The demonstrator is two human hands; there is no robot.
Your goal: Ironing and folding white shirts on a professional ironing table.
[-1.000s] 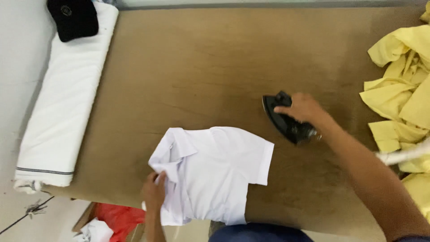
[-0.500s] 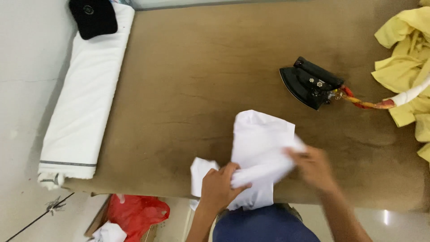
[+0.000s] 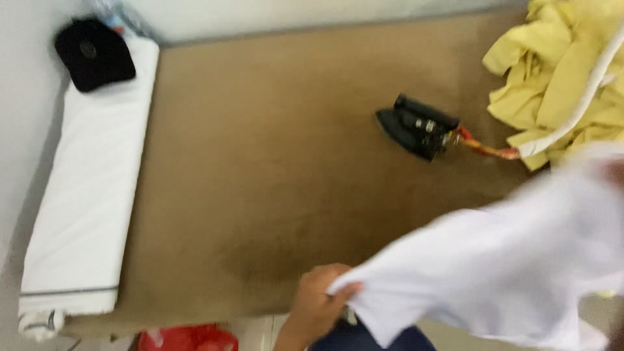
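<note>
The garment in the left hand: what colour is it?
Plain white, no pattern visible; the garment shows, motion-blurred, in the head view, the only one.

The white shirt [image 3: 513,273] has left the table [image 3: 260,162], where it lay flat a second ago, and now hangs blurred in the air, pinched at a corner by the left hand [image 3: 318,302]. The right hand has let go of the black iron [image 3: 419,127], which now sits alone well beyond the hands.
</note>
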